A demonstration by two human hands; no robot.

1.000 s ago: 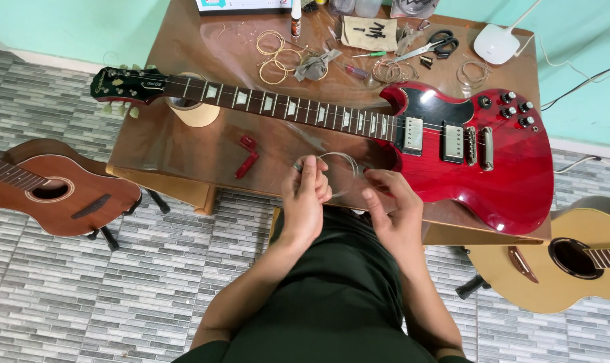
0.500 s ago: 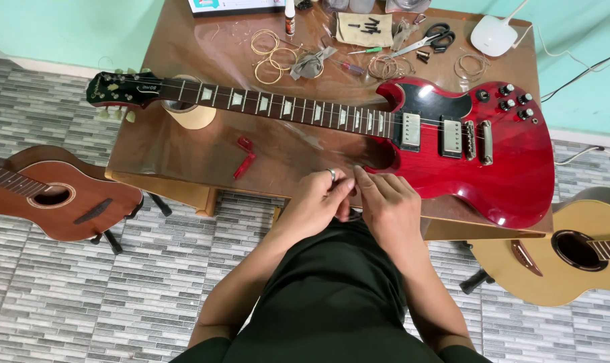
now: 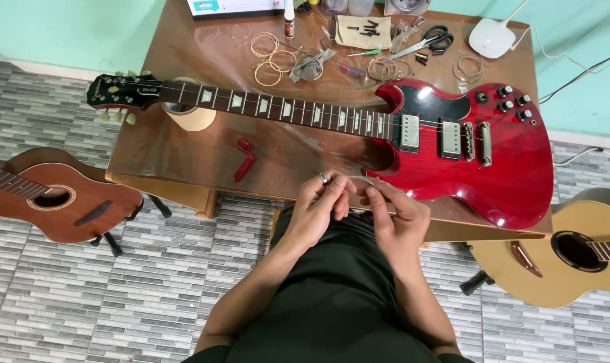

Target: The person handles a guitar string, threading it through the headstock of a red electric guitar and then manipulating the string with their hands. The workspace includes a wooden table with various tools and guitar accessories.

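Steel string (image 3: 360, 180) is pinched between your left hand (image 3: 316, 208) and right hand (image 3: 398, 216); loosen either grip and it could spring and scratch the red guitar (image 3: 480, 168).

Guitar repair workshop, red electric guitar (image 3: 385, 134), loose string coils (image 3: 271, 54), scissors (image 3: 429, 39)

- electric guitar (image 3: 473, 161): glossy red lacquer body, mirror-like; metal pickups, dark wood fretboard
- guitar string (image 3: 363, 180), thin bare metal wire, between left hand (image 3: 316, 210) and right hand (image 3: 399, 216)
- ring (image 3: 324, 178): shiny metal, on left hand
- table (image 3: 184, 148): brown wood, glossy, under clear plastic sheet
- string coils (image 3: 271, 54), upper centre: brassy metal
- string winder (image 3: 246, 157): red plastic
- scissors (image 3: 429, 39): metal blades, black plastic handles
- floor (image 3: 63, 296): grey matt tile, rough-looking
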